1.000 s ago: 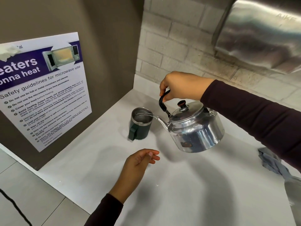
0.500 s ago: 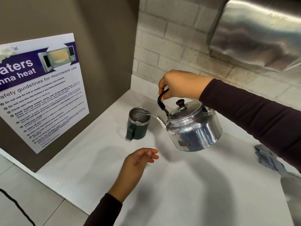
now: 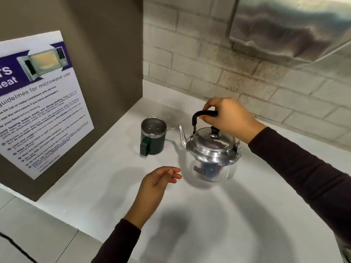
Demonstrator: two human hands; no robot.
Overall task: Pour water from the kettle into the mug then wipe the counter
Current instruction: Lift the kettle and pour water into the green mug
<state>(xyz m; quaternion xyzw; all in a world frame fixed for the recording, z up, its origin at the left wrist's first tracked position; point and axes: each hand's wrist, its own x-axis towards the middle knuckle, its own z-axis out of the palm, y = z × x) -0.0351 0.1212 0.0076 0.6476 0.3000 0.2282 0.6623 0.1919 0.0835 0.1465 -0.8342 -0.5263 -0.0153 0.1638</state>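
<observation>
A shiny metal kettle point(image 3: 212, 158) with a black handle stands nearly upright, just above or on the white counter point(image 3: 218, 215). My right hand point(image 3: 228, 118) grips its handle from above. The spout points left at a dark green mug point(image 3: 152, 138) with a steel rim, a short gap away. A thin trickle of water hangs between spout tip and mug rim. Water shows inside the mug. My left hand point(image 3: 157, 183) hovers open over the counter in front of the kettle, holding nothing.
A brown side panel carries a microwave safety poster point(image 3: 39, 103) at the left. A brick wall stands behind, with a steel hood point(image 3: 288, 25) overhead at the upper right. The counter's front edge drops to a tiled floor point(image 3: 28, 234) at the lower left.
The kettle has tipped back from its pouring tilt to nearly upright, moved right away from the mug and come down towards the counter. The left hand has stayed in place.
</observation>
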